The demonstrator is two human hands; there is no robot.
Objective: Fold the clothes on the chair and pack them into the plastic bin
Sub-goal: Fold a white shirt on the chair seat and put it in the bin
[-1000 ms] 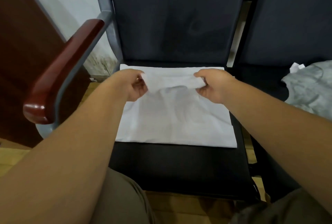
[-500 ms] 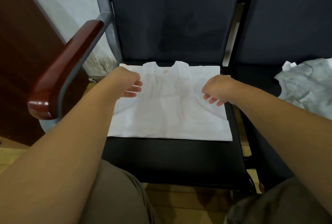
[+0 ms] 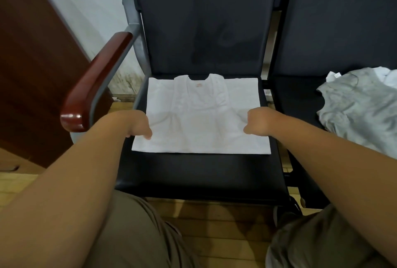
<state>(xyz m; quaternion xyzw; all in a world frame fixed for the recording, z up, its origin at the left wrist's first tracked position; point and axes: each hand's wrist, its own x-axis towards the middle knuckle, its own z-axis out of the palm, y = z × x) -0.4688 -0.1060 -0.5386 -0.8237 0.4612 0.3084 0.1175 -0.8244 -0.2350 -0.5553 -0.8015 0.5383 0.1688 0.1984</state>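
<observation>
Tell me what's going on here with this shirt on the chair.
A person is folding a white shirt that lies flat on the black chair seat. The left hand and the right hand sit at its side edges; whether they grip it is unclear. A grey garment lies unfolded on the next seat.

The scene is seen through a single wide-angle view, taken from the head of the person. The camera is directed forward and steeply down. Both forearms are seen entering from the lower corners, and the left hand [image 3: 139,125] and the right hand [image 3: 257,122] are placed near the middle of the picture. They are viewed from behind and above, at close range. Between the hands the white shirt [image 3: 204,117] is shown, and beyond them the backrest [image 3: 204,20]. Left of the left hand the armrest [image 3: 96,78] is included, right of the right hand the grey garment [image 3: 354,106]. Nearer than the hands, the knees [image 3: 129,235] are caught.
</observation>
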